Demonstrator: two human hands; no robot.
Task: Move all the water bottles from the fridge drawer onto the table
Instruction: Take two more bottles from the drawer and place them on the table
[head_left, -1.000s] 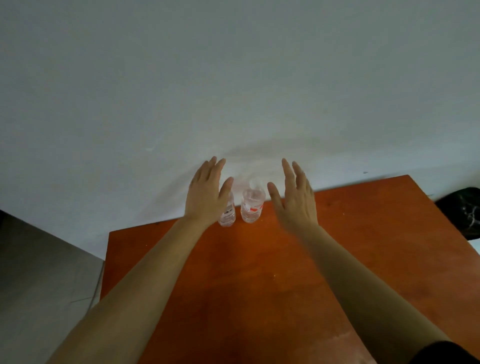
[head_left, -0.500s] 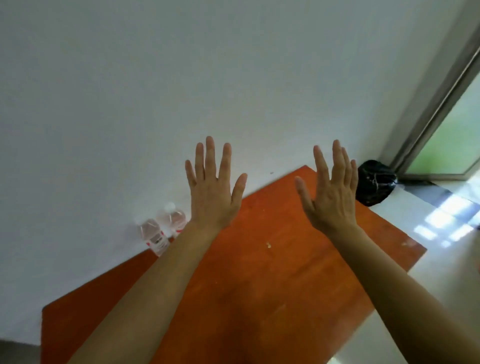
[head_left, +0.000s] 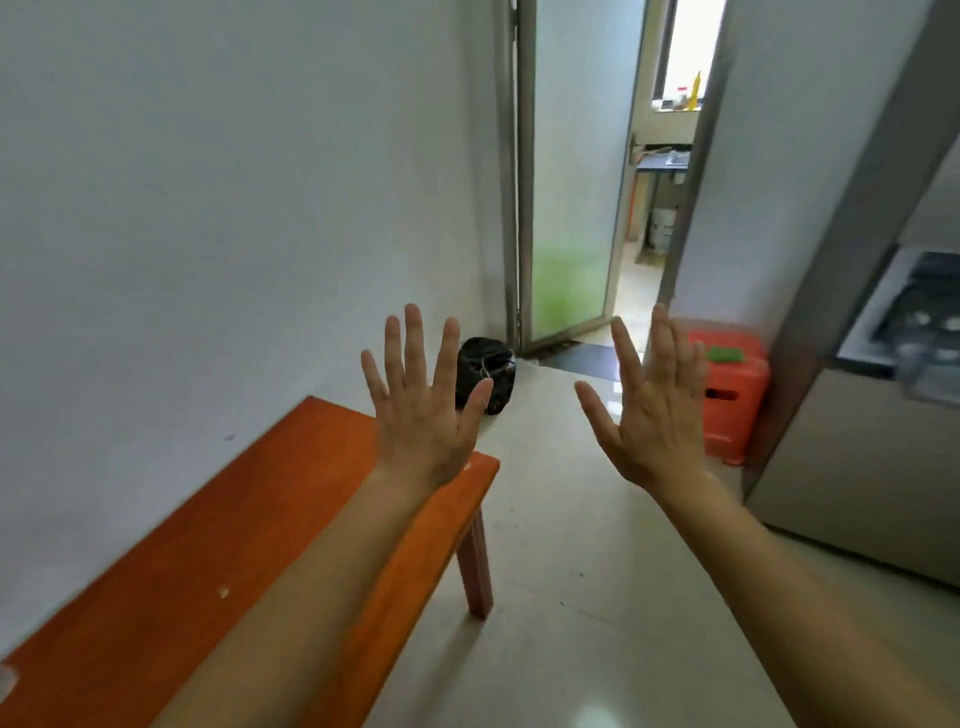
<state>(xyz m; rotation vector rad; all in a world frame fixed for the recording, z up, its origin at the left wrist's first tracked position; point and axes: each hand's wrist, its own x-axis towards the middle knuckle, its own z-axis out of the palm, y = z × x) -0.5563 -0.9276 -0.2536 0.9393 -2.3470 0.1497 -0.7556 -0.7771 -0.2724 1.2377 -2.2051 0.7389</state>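
Note:
My left hand (head_left: 423, 402) is raised with fingers spread and holds nothing, above the right end of the orange wooden table (head_left: 171, 582). My right hand (head_left: 652, 410) is also up, fingers straight and empty, over the floor. At the right edge stands the grey fridge (head_left: 857, 467) with its drawer (head_left: 904, 322) pulled out; several blurred pale bottle tops show inside it. At the table's far left edge only a pale sliver (head_left: 6, 678) shows; what it is cannot be told. The two bottles on the table are out of view.
A black bag (head_left: 488, 371) sits on the floor in the corner by the wall. An orange plastic stool (head_left: 730, 395) with a green item on it stands beside the fridge. A glass door (head_left: 571, 208) is open behind. Pale tiled floor (head_left: 597, 571) lies between table and fridge.
The view has swung right, away from the two bottles on the table, toward the fridge. Both hands stay raised, open and empty.

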